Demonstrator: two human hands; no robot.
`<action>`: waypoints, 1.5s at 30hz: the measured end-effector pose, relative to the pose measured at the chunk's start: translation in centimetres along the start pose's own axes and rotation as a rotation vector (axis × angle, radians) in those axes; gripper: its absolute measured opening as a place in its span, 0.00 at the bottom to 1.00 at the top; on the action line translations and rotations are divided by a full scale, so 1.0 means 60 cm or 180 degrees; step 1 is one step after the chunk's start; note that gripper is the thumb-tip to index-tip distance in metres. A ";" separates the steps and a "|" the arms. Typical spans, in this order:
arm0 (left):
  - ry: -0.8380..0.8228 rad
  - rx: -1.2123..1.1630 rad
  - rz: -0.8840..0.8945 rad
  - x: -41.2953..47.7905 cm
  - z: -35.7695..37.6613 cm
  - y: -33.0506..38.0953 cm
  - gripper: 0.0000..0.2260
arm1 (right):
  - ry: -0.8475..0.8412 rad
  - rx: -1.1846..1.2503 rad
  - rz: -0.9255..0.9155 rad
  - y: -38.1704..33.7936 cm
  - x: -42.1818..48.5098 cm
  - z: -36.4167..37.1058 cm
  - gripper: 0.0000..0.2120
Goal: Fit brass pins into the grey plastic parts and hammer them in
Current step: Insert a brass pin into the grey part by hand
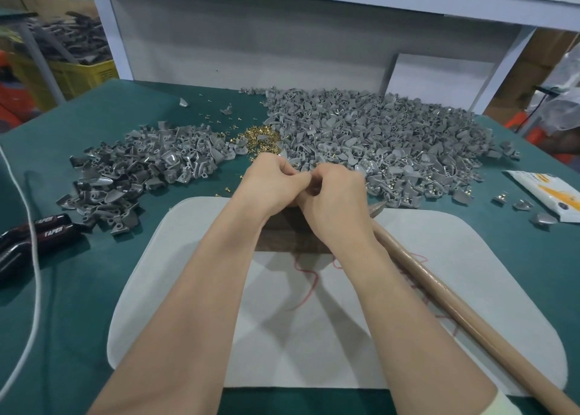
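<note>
Nearest the lens: two bare forearms. Along the right one the wooden hammer handle [470,319] is laid across the white mat [188,289].

Work piece: hidden. The left hand [273,182] and right hand [339,194] are met fingertip to fingertip over the far edge of the mat, above a dark wooden block [292,238]. Both grips are drawn narrow, with the fingers curled inward. What is pinched between them cannot be told. Judged: a pin is being seated in a part, with hammering not yet begun.

Hammer: the hammer head [375,209] is seen just beside the right wrist, on its outer side. The long axis runs from the head at the far end back toward the near right corner, so the handle end is pointed at the person. The right hand is plainly the nearer. A short reach back and to the right would be called for.

Stock: brass pins [260,138] are heaped just beyond the left hand, between a smaller heap [141,169] on the left and the main spread of grey plastic parts [376,125] on the right. Brass is seen in some parts at the near edge of that spread.

Outward, on the green desk [78,289]: black-handled pliers [47,231] and a white cord [37,264] at left, and a white and orange packet [546,191] at far right.
</note>
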State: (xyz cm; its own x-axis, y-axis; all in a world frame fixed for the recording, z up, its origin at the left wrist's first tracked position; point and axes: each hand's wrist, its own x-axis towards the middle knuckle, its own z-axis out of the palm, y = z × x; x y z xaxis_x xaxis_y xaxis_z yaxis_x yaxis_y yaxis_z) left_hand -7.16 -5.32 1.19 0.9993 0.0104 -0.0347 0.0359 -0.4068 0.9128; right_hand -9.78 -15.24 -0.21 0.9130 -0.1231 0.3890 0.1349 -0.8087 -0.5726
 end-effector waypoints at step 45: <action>0.0439 -0.1373 0.0154 0.005 -0.013 -0.011 0.08 | 0.0443 0.0265 0.1249 0.068 0.080 -0.029 0.09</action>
State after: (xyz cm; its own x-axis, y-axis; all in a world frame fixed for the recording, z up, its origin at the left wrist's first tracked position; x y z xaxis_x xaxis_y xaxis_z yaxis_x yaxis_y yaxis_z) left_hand -6.88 -4.33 0.92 0.9901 0.1342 0.0401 -0.0415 0.0077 0.9991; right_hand -5.50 -20.14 0.60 0.8413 -0.4935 0.2205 -0.1766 -0.6365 -0.7508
